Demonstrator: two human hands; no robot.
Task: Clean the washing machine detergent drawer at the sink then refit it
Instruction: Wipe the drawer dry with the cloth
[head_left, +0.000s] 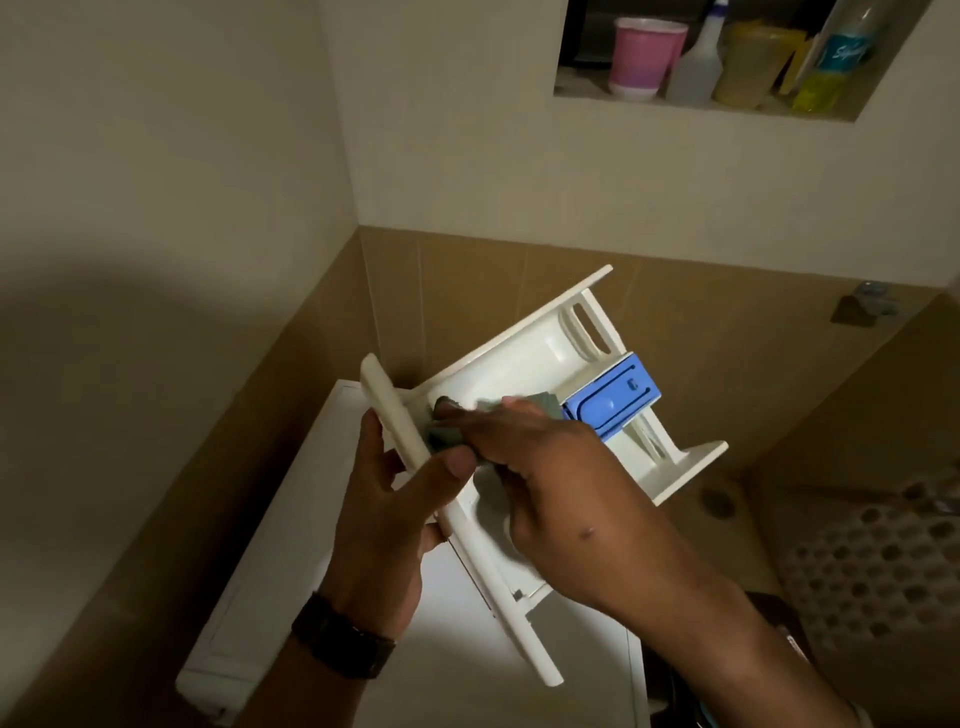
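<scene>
1. So, going left to right on edges and room: the left wall is bare, and it meets the tiled back wall in a corner just behind the detergent drawer (524, 374). The drawer is held up in the air, tilted, over the white washing machine top (322, 519). Its far end points up and right toward the corner, and its front panel (415, 467) points down at the camera.
2. The left hand (384, 525) grips the front panel's edge, thumb hooked over the near face and fingers curled behind it. There's a dark watch (343, 642) on that wrist.
3. The right hand (540, 467) reaches into the drawer's big compartment, fingers curled and pressing a grey-green cloth (441, 434) against the inside, right behind the front panel. More of the cloth pokes out past the knuckles near the blue part.
4. How the drawer looks: white plastic with open compartments and slotted holes at the far end. A blue insert (610, 397) sits in the right-hand compartment. It's too dim to tell if it's wet or grimy.
5. The surface and the room: the lighting is low, with beige tiles on the lower walls and plain paint above. Up top right, a wall niche (571, 91) holds a pink cup (644, 57), a clear spray bottle (696, 67), a yellowish container (748, 67) and a bottle with a blue label (836, 57). Lower right there's a basket (872, 571) with round holes in it.
</scene>
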